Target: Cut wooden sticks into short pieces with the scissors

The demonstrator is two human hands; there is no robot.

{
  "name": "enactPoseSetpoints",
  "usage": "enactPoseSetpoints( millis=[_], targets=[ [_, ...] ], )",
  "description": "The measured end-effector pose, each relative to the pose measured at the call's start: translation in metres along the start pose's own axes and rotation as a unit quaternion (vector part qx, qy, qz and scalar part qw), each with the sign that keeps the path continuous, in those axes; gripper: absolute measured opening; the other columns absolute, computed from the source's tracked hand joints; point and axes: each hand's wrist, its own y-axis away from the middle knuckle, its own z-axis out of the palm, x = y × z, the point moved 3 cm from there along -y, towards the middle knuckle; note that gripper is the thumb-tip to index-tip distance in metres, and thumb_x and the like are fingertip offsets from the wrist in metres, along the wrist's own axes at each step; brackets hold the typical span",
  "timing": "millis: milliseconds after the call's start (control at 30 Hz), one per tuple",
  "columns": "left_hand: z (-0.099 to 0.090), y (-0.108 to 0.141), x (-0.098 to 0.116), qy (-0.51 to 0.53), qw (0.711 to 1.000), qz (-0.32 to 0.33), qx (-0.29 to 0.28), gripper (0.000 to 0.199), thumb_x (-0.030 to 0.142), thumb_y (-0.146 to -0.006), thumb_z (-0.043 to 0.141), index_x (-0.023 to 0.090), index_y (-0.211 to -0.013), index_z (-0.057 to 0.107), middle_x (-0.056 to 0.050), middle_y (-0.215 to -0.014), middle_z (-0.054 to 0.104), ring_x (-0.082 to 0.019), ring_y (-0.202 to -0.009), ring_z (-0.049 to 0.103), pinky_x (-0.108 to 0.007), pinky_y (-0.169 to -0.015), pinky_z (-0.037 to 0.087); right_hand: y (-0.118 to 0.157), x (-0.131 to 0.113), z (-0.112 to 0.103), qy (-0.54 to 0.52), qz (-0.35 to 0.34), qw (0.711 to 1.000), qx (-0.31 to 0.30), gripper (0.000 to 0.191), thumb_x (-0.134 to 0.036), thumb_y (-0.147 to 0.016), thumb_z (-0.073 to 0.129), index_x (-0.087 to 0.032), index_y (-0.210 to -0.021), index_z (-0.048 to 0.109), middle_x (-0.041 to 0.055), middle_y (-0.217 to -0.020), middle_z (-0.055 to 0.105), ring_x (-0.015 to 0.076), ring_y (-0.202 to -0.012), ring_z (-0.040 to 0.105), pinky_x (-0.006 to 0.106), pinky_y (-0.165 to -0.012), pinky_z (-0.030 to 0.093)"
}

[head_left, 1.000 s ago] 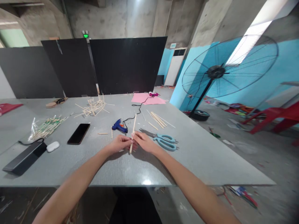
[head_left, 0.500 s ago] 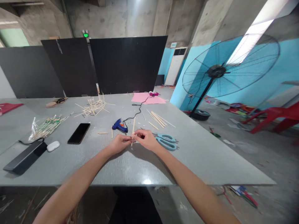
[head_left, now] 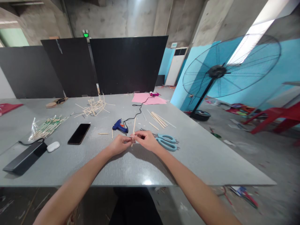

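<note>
A thin wooden stick [head_left: 134,125] points away from me, its far half showing beyond my fingers and a short end below them. My left hand [head_left: 120,144] pinches near its lower part, and my right hand [head_left: 147,140] closes on it from the other side, fingertips meeting. What lies between the fingertips is partly hidden. Beyond the left hand rests a blue glue gun [head_left: 120,126] with a black cord. Just right of my right hand lie scissors with light blue handles [head_left: 167,142]. Short stick pieces [head_left: 103,133] lie to the left.
Several loose sticks [head_left: 159,119] lie at the right, with pink paper [head_left: 142,97] behind. A stick structure [head_left: 95,107] stands at the back left. Further left are a phone [head_left: 79,134], a bag of sticks [head_left: 48,127], a white case [head_left: 53,147] and a dark box [head_left: 25,157].
Almost nothing differs. Both hands stay around the stick at the same spot, with only a slight shift of the fingertips.
</note>
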Motion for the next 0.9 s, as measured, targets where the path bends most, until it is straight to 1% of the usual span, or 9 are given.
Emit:
enactPoseSetpoints(
  millis=[100,200,333,467,567,667,800,900],
  targets=[
    [-0.001,0.001,0.002,-0.048,0.999,0.016,0.005,0.032,0.029,-0.095,0.052,0.017,-0.086,0.081,0.001,-0.069,0.064,-0.013,-0.067,0.054,-0.025,-0.072,0.041,0.0,0.0,-0.001,0.007,0.001,1.0,0.006,0.035,-0.05,-0.091,0.066,-0.02,-0.078,0.078,-0.0003,-0.057,0.053,0.0131,-0.053,0.037,0.028,-0.051,0.027],
    [-0.001,0.002,0.003,-0.08,0.997,0.017,-0.002,0.03,0.025,-0.095,0.052,0.018,-0.091,0.081,-0.001,-0.076,0.07,-0.015,-0.072,0.06,-0.026,-0.077,0.044,0.0,0.002,0.0,0.006,0.0,1.0,0.002,0.035,-0.05,-0.091,0.065,-0.02,-0.079,0.078,0.0002,-0.059,0.053,0.0135,-0.054,0.038,0.029,-0.051,0.027],
    [-0.001,0.002,0.004,-0.081,0.996,0.03,0.003,0.029,0.025,-0.096,0.053,0.019,-0.098,0.082,-0.005,-0.087,0.077,-0.017,-0.079,0.066,-0.028,-0.081,0.048,-0.001,0.004,0.002,-0.003,-0.003,1.0,-0.019,0.037,-0.051,-0.094,0.062,-0.02,-0.078,0.076,0.0008,-0.063,0.056,0.0139,-0.058,0.041,0.028,-0.054,0.029],
    [-0.001,0.001,0.002,-0.076,0.997,0.022,0.011,0.026,0.024,-0.096,0.057,0.019,-0.101,0.082,-0.006,-0.091,0.079,-0.018,-0.081,0.069,-0.028,-0.082,0.051,-0.001,0.003,0.001,0.001,-0.012,1.0,-0.022,0.039,-0.052,-0.095,0.061,-0.019,-0.078,0.076,0.0014,-0.066,0.059,0.014,-0.06,0.043,0.028,-0.055,0.031],
    [0.0,0.001,0.0,-0.082,0.996,0.036,0.01,0.025,0.022,-0.097,0.057,0.019,-0.1,0.082,-0.004,-0.089,0.079,-0.017,-0.079,0.068,-0.027,-0.081,0.05,-0.001,0.003,0.001,0.0,-0.009,1.0,-0.03,0.043,-0.054,-0.095,0.061,-0.017,-0.078,0.076,0.0025,-0.067,0.061,0.0141,-0.062,0.045,0.028,-0.056,0.033],
    [0.001,0.002,-0.001,-0.086,0.995,0.054,0.016,0.025,0.022,-0.098,0.056,0.018,-0.096,0.081,-0.003,-0.084,0.078,-0.014,-0.073,0.066,-0.025,-0.076,0.048,-0.001,0.005,0.001,-0.012,0.003,0.999,-0.035,0.047,-0.058,-0.093,0.061,-0.016,-0.082,0.078,0.0043,-0.071,0.065,0.0154,-0.065,0.051,0.028,-0.058,0.038],
    [0.003,0.003,-0.001,-0.077,0.996,0.047,0.022,0.027,0.026,-0.1,0.056,0.017,-0.092,0.08,-0.003,-0.082,0.077,-0.013,-0.068,0.064,-0.025,-0.073,0.047,-0.003,0.011,0.002,-0.041,0.024,0.998,-0.033,0.05,-0.063,-0.09,0.064,-0.016,-0.088,0.081,0.0065,-0.075,0.07,0.0179,-0.069,0.058,0.029,-0.061,0.044],
    [0.003,0.003,-0.001,-0.08,0.995,0.049,0.02,0.03,0.029,-0.101,0.055,0.017,-0.089,0.079,-0.001,-0.074,0.073,-0.013,-0.065,0.061,-0.024,-0.07,0.046,-0.004,0.015,0.002,-0.074,0.033,0.996,-0.022,0.049,-0.063,-0.086,0.069,-0.017,-0.093,0.083,0.0092,-0.083,0.075,0.0198,-0.072,0.063,0.031,-0.065,0.048]
  ],
)
